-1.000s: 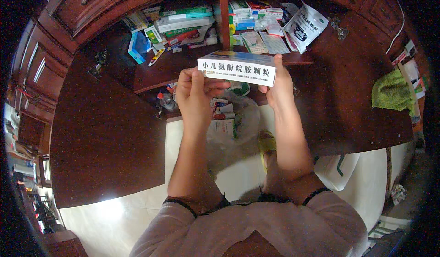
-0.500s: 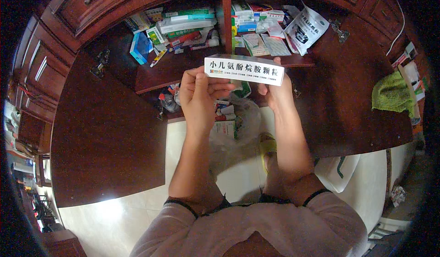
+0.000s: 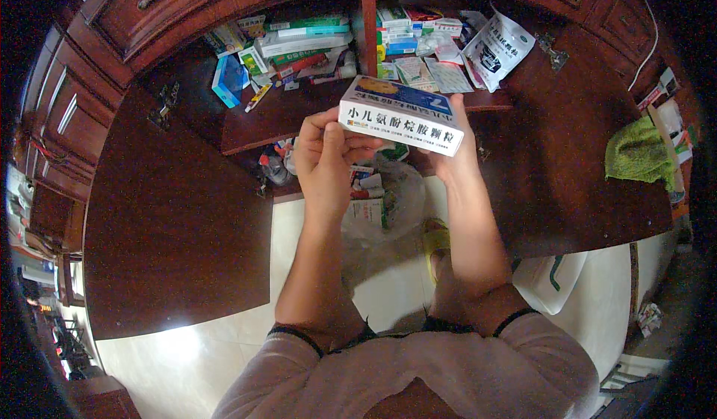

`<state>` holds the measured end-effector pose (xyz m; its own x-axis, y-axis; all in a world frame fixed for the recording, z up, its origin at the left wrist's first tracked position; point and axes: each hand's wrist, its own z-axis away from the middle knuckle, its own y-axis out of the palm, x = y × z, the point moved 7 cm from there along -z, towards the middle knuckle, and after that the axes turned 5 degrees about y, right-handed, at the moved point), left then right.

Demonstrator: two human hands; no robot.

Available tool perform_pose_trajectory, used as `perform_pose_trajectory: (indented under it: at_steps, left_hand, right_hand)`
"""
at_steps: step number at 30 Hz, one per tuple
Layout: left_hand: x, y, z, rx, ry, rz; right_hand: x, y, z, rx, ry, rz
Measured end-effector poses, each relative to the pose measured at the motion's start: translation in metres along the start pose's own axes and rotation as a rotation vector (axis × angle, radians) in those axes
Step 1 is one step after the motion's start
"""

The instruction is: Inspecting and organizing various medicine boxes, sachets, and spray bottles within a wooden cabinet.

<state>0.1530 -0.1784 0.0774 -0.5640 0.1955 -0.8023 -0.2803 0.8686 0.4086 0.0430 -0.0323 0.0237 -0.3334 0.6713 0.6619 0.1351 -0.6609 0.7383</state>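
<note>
Both hands grip a long white cardboard medicine box with a blue top face (image 3: 401,115), left hand (image 3: 326,157) clenched on its left end, right hand (image 3: 448,150) behind its right end, fingers wrapped. Since a second ago the box has risen and tilted, blue top now showing, held in front of the open dark wooden cabinet shelf (image 3: 269,116) cluttered with medicine packs. Green cloth (image 3: 636,152) lies right.

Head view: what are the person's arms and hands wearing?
Both hands, left and right, are bare: no gloves, rings or watch visible. The forearms are bare too. Pale pinkish sleeves with dark cuffs are pushed up near the elbows.
</note>
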Motion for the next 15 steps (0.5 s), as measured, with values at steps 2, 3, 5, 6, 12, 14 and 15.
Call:
perform_pose_trajectory:
  at_steps: [2,3,5,6,12,14,15]
  left_hand:
    - [0.001,-0.003,0.001,-0.012,0.006,-0.035]
    - [0.001,-0.005,0.001,-0.024,0.009,-0.071]
    - [0.003,-0.001,0.001,-0.013,0.029,-0.059]
    - [0.002,0.001,0.001,-0.004,0.049,-0.053]
    - [-0.009,0.008,0.005,0.047,0.093,-0.049]
    - [-0.013,0.012,0.006,0.053,0.117,-0.046]
    - [-0.015,0.014,0.007,0.059,0.139,-0.044]
  right_hand:
    - [0.003,0.011,0.006,0.127,0.036,-0.046]
    - [0.004,0.022,0.010,0.252,0.074,-0.092]
    - [0.005,0.011,0.007,0.173,0.138,-0.089]
    - [0.003,0.001,0.000,0.192,0.113,-0.018]
    - [0.006,0.006,-0.001,0.212,0.042,0.034]
    - [0.008,0.005,0.001,0.186,0.020,0.096]
    - [0.009,0.004,0.001,0.159,-0.002,0.157]
